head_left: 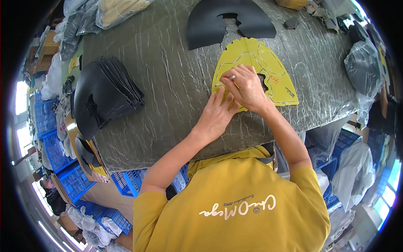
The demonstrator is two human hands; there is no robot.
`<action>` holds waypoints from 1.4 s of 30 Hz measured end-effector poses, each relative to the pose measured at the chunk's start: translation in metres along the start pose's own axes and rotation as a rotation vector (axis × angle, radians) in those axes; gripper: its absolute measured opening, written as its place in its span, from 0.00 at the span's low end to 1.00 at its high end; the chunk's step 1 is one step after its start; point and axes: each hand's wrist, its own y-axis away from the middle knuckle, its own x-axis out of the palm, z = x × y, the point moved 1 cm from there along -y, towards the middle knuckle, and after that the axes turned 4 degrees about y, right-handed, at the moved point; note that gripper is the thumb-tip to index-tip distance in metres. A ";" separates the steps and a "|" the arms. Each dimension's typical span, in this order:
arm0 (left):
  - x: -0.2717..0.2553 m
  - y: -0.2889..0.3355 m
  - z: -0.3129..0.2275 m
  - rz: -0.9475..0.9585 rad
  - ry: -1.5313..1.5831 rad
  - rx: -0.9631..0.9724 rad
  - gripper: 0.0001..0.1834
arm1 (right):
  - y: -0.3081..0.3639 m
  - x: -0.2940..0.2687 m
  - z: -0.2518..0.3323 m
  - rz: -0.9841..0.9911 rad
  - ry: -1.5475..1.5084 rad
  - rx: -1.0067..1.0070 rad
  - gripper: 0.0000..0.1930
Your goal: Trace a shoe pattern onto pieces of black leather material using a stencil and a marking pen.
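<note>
A yellow pattern template [243,52] with slotted outlines and a cut-out lies on the table in front of me. My right hand [247,86] is closed over it, gripping a slim silver-tipped pen [233,77]; its lower end is hidden by the hand. My left hand [216,115] rests on the template's near left edge, fingers stretched out and a little apart, close beside the right. Whether a black piece lies under the template, I cannot tell. Just beyond it is a curved black sheet piece [205,25] with a notched opening.
A fanned stack of similar black pieces [107,88] sits at the table's left. The table [168,84] has a dark, wrinkled covering. A small dark block [291,23] lies at the far right. Plastic-wrapped bundles [121,10] stand far left; blue crates [75,182] are below the left edge.
</note>
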 end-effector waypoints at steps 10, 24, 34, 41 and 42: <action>0.002 0.000 0.001 -0.022 0.029 0.002 0.25 | 0.008 0.002 0.009 -0.064 0.087 -0.041 0.04; -0.010 -0.004 -0.007 0.007 -0.013 -0.041 0.27 | 0.021 -0.011 -0.008 -0.100 0.149 0.094 0.03; -0.010 -0.004 -0.007 0.090 -0.086 -0.036 0.32 | 0.024 -0.016 -0.010 -0.082 0.125 0.041 0.02; -0.013 -0.005 -0.008 0.101 -0.083 -0.047 0.34 | 0.022 -0.019 -0.026 -0.149 0.167 0.150 0.02; -0.013 -0.005 -0.008 0.101 -0.084 -0.046 0.34 | 0.020 -0.020 -0.027 -0.150 0.168 0.151 0.02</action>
